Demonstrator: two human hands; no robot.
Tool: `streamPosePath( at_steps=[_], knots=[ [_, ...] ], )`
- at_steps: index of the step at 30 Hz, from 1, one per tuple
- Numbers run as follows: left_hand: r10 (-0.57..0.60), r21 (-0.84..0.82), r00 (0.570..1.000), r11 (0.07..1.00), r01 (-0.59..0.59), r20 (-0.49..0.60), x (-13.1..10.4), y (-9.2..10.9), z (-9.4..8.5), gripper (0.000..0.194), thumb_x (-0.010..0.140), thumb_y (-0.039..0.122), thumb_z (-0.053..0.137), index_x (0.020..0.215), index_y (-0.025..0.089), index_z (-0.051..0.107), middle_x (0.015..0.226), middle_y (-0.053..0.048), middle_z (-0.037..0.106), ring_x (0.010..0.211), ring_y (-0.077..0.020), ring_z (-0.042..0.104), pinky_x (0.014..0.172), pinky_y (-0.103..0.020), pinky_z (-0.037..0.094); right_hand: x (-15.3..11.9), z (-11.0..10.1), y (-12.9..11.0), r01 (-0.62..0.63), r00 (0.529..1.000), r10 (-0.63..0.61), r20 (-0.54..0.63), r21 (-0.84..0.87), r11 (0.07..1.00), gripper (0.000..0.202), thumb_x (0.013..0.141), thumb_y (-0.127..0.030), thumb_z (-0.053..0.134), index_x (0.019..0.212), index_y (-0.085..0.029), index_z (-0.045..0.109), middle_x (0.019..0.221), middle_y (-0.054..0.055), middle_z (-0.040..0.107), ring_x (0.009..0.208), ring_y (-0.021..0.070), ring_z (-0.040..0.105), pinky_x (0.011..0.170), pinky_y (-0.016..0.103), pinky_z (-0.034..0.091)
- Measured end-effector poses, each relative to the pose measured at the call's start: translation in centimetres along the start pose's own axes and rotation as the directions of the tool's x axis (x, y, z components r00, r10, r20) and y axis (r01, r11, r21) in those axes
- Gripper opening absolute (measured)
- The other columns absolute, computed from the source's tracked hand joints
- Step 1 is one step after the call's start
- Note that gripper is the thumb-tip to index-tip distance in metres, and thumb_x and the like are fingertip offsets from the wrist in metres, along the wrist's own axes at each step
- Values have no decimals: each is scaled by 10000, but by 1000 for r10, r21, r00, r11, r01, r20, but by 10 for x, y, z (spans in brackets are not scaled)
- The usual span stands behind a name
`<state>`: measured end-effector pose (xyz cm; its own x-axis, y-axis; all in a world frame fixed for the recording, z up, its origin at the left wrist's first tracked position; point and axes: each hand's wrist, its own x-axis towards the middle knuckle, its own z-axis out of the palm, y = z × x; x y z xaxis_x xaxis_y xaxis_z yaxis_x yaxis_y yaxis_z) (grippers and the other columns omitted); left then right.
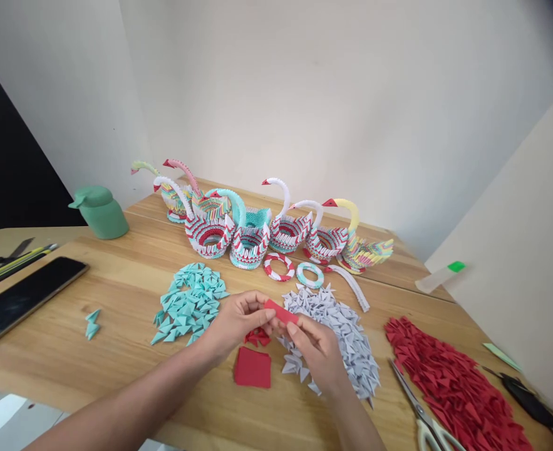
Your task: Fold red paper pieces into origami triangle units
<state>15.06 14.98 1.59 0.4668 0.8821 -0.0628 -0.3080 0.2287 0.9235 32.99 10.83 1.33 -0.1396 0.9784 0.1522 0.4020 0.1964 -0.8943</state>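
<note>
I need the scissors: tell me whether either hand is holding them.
No, the scissors lie on the table while both hands hold red paper.

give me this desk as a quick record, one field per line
left hand: holds one end of a red paper strip
right hand: holds the other end
below hands in view: red paper stack
piles: teal pieces, left; grey pieces, by right hand; red pieces, right
back: paper swans
tools: scissors beside red pieces
</note>
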Motion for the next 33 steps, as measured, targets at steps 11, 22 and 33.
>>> streamPosePath(
  at_steps=[11,22,33],
  knots=[
    [-21,74,997,997,27,-78,3,-9,2,405,654,508,736,656,118,630,578,-14,613,470,-81,504,487,-209,356,2,5,-3,93,995,-97,-38,-83,992,337,916,-343,475,633,-179,558,625,-9,504,579,135,447,546,237,365],
    [-2,83,999,997,6,-47,1,-5,4,434,622,521,751,650,114,603,539,17,557,480,-74,469,497,-204,382,3,3,-5,0,1000,0,16,-20,1000,344,901,-408,475,659,-179,562,598,-20,482,556,129,430,514,228,342],
    [66,47,992,997,-61,-104,-2,0,3,315,716,404,712,647,114,611,571,-5,594,506,-79,473,516,-207,385,0,6,0,6,1000,-8,-22,-87,996,312,875,-369,478,619,-192,497,566,-33,448,544,125,397,518,234,322]
  ],
)
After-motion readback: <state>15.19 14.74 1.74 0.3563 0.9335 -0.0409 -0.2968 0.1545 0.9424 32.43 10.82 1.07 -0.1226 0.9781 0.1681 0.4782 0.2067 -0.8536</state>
